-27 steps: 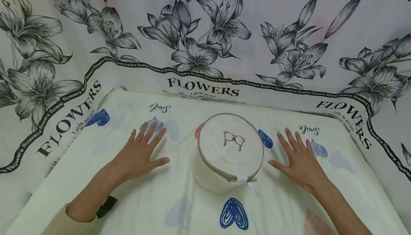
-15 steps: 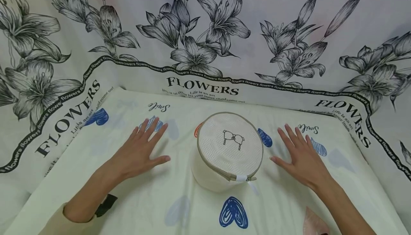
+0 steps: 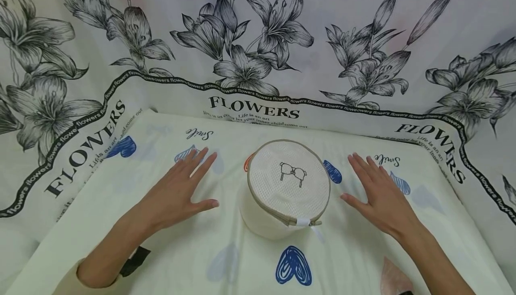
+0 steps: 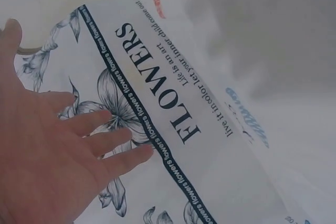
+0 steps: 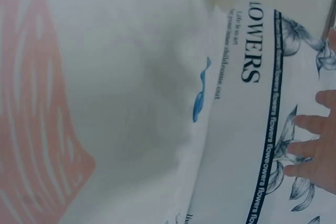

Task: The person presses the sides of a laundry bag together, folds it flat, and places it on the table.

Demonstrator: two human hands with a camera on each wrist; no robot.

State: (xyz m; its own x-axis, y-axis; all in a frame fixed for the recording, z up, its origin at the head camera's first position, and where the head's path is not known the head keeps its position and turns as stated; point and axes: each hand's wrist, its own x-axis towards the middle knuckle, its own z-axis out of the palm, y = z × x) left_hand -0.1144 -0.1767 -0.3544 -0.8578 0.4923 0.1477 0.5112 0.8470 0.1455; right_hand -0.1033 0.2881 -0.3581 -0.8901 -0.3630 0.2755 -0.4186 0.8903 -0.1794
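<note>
ok so from where i'm standing there's a round cream bag (image 3: 288,201) sitting upright on the surface (image 3: 189,263), pretty much in the middle, between the person's two hands. both hands are released: the left hand (image 3: 173,192) has straight fingers and its thumb pointing in at the bag, a bit apart from it. the right hand (image 3: 380,198) is the same deal on the other side, fingers straight, thumb tip closer to the bag but not touching.

the bag's got a pale mesh lid (image 3: 266,187) lying flat across the top, with a small dark line drawing (image 3: 293,174) on it, and a zip pull (image 3: 316,223) at the near right of the rim beside a little white tab (image 3: 303,222). cloth underneath is off-white, with a blue heart (image 3: 293,266) printed just in front of the bag and a pinkish patch (image 3: 395,277) by the right forearm. beige sleeve (image 3: 86,281) on the left arm. backdrop (image 3: 314,80) is white fabric with black lilies and "flowers" lettering.
</note>
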